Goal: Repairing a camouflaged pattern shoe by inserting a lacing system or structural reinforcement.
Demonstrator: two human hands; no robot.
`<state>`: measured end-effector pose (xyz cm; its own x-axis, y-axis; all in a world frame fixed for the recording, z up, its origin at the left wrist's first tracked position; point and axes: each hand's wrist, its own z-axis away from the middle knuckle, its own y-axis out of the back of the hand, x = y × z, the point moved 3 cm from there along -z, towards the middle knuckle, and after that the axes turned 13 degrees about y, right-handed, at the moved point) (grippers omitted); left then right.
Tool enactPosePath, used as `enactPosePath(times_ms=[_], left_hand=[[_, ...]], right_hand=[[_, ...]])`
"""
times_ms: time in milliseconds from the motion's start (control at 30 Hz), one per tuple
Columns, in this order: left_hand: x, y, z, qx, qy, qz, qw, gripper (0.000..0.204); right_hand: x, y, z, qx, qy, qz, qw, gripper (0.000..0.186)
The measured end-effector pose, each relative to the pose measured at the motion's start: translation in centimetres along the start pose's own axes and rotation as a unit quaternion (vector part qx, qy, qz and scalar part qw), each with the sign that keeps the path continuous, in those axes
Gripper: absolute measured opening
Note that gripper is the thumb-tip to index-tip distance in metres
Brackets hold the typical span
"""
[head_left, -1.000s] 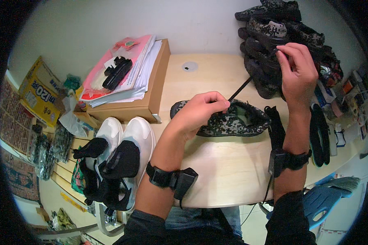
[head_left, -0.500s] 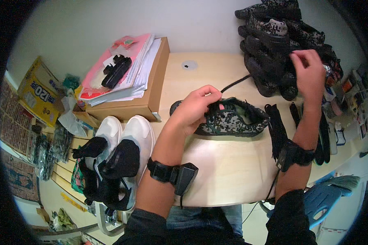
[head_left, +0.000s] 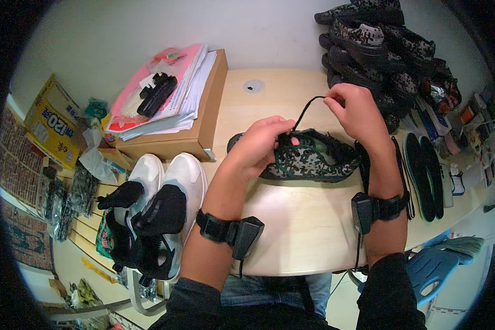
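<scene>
A camouflage shoe [head_left: 313,162] with a dark sole lies sideways on the table, its toe to the left. My left hand [head_left: 263,144] is closed on the shoe's front lacing area, thumb and index finger pinched where the lace comes out; a fingertip shows through near the eyelets. From there a black shoelace [head_left: 303,114] rises in a curve to my right hand [head_left: 353,110]. The thumb and index finger of that hand pinch the lace above and right of the shoe. My right forearm partly hides a bundle of black laces [head_left: 363,165] beside the heel.
Several similar shoes [head_left: 357,41] are piled at the back right. Dark insoles [head_left: 423,176] lie on the right. At back left a cardboard box [head_left: 212,110] carries papers and a black object [head_left: 158,94]. White-and-black sneakers [head_left: 184,176] stand left of my left arm. A blue chair [head_left: 432,275] is lower right.
My right hand has moved left and slightly nearer, toward the shoe. The lace, straighter before, now bends in a curve. My left hand and the shoe have hardly moved.
</scene>
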<state>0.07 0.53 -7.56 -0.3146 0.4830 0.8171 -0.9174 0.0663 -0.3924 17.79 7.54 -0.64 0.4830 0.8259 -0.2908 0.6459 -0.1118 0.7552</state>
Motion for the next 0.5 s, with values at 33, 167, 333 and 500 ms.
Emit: enactPosePath(times_ms=[33,167,333,500], left_hand=[[0.0,-0.1,0.0,-0.009,0.005,0.014,1.0,0.01],[0.0,-0.2,-0.2,0.0,-0.001,-0.015,1.0,0.01],[0.2,-0.1,0.2,-0.01,0.004,0.001,1.0,0.011],[0.2,0.0,0.6,-0.028,0.039,0.08,0.996,0.02]], right_hand=[[0.3,0.1,0.1,0.004,-0.008,0.011,1.0,0.014],[2.3,-0.4,0.5,0.024,-0.027,0.056,0.998,0.012],[4.0,0.5,0.9,0.039,-0.148,0.102,0.983,0.013],[5.0,-0.1,1.3,0.01,-0.183,0.152,0.971,0.014]])
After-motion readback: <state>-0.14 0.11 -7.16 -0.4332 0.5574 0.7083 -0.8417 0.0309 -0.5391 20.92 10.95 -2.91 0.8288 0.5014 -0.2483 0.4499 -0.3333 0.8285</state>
